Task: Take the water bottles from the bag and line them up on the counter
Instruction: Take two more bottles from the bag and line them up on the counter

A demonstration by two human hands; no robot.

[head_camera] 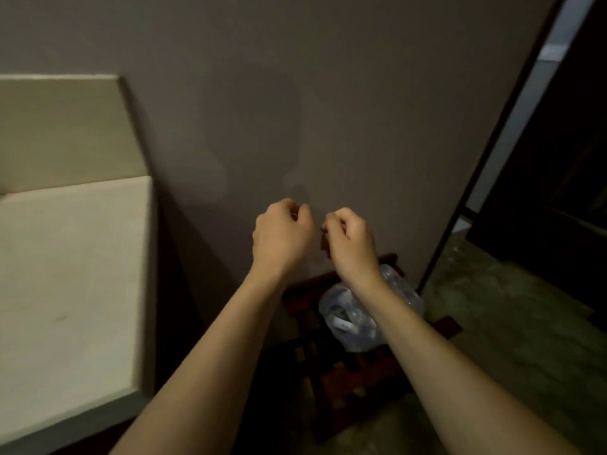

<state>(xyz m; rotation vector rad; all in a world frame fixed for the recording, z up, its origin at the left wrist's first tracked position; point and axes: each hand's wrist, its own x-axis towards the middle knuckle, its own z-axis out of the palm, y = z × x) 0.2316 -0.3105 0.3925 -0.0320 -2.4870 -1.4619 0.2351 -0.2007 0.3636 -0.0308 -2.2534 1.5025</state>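
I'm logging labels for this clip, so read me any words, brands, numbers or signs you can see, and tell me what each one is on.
No readable text in the head view.
Clear plastic bag: the pale shapes inside are too blurred to show any label.
Small dark thing between the left hand and right hand: no lettering visible.
Wall and pale counter: plain, unmarked.

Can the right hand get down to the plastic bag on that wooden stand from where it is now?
Probably yes: the right hand hangs above the plastic bag, nothing visible between them, though its fingers look curled around something small.
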